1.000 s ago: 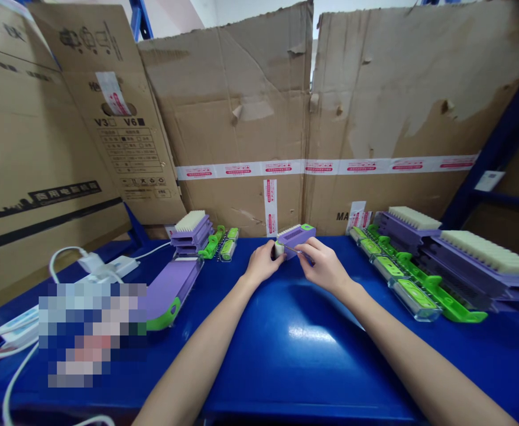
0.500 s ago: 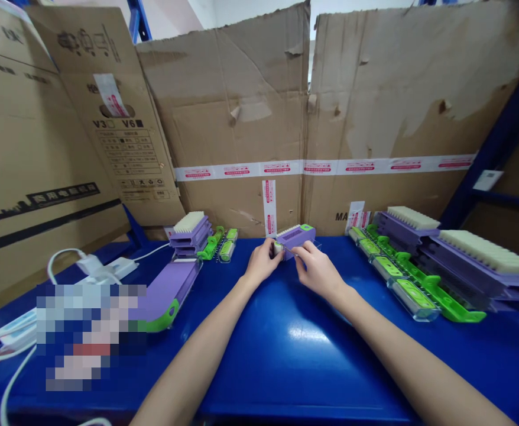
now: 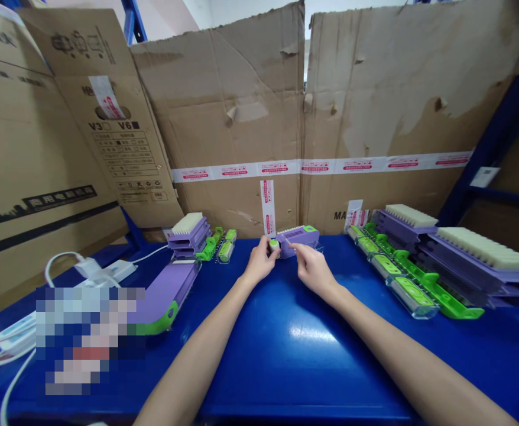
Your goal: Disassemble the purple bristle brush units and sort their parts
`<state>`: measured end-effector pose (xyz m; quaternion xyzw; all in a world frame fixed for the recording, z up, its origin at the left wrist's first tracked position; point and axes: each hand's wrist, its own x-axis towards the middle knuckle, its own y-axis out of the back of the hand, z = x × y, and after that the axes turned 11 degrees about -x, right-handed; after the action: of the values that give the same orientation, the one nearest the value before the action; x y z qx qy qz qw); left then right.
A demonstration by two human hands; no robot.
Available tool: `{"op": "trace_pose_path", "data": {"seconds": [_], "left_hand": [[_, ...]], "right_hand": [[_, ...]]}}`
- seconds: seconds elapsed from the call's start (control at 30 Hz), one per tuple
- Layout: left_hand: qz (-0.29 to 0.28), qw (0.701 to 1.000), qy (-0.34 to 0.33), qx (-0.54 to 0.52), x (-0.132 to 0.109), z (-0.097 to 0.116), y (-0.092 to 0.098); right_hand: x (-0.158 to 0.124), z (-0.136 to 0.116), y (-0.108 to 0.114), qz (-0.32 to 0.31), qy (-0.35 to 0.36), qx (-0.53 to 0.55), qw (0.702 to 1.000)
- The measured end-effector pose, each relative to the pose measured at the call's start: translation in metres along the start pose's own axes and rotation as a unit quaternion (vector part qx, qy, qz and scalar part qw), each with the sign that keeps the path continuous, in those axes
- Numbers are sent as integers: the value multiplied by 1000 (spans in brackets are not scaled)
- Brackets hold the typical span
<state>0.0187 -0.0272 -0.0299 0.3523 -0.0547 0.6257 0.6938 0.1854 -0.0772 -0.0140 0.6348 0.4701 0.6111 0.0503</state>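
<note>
My left hand (image 3: 260,260) is closed round a small piece with a bright green top (image 3: 274,244), at the left end of a purple slotted unit (image 3: 301,241). That unit has a green end cap and stands near the cardboard at the back of the blue table. My right hand (image 3: 313,266) is just in front of the purple unit, its fingers pinched on something thin that is too small to make out. The tip of it points toward the left hand.
Purple blocks with cream tops (image 3: 188,223) and green strips (image 3: 215,244) stand left. More purple blocks (image 3: 485,260), a long green strip (image 3: 419,275) and clear-cased pieces (image 3: 388,266) line the right. A purple tray (image 3: 166,293), power strip (image 3: 120,270) and white cables lie left.
My left hand has turned slightly, showing the green top of the piece more clearly. My right hand's fingers have drawn together and the purple unit sits slightly further right.
</note>
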Motion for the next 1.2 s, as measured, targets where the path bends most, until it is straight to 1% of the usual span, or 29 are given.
{"op": "trace_pose_path", "data": {"seconds": [0.07,0.13,0.23,0.3,0.43,0.53,0.63,0.77,0.83,0.9,0.97,1.0,1.1,1.13,1.2], "left_hand": [[3,1000,3,3,-1,1,-2],[14,1000,10,13,-1,3,-3],[50,998,31,28,0,3,-2],[72,996,51,33,1,2,0],[89,992,73,42,2,3,2],[106,990,71,66,1,9,3],[141,983,62,102,0,12,5],[210,966,45,141,1,12,11],[220,962,38,157,0,12,13],[199,964,29,172,-1,14,14],[150,970,10,191,-4,17,11],[120,972,-5,202,-5,19,9],[38,972,-47,228,-9,23,0],[19,971,-57,233,-9,25,-3],[-6,969,-71,237,-10,26,-6]], "right_hand": [[3,3,4,35,-33,12,999],[6,9,9,60,-51,13,997],[7,20,15,78,-55,-7,995],[7,26,17,77,-73,-31,994],[8,37,21,43,-139,-106,984],[8,44,27,8,-213,-165,963],[7,52,30,-29,-276,-205,938],[2,63,29,-76,-310,-243,916],[-1,67,27,-100,-312,-257,909],[-3,70,25,-117,-311,-267,905],[-3,72,24,-110,-302,-281,904],[-3,72,23,-96,-291,-288,907],[-1,69,23,-43,-228,-297,926],[0,66,23,-37,-204,-294,933],[3,60,22,-52,-168,-280,944]]}}
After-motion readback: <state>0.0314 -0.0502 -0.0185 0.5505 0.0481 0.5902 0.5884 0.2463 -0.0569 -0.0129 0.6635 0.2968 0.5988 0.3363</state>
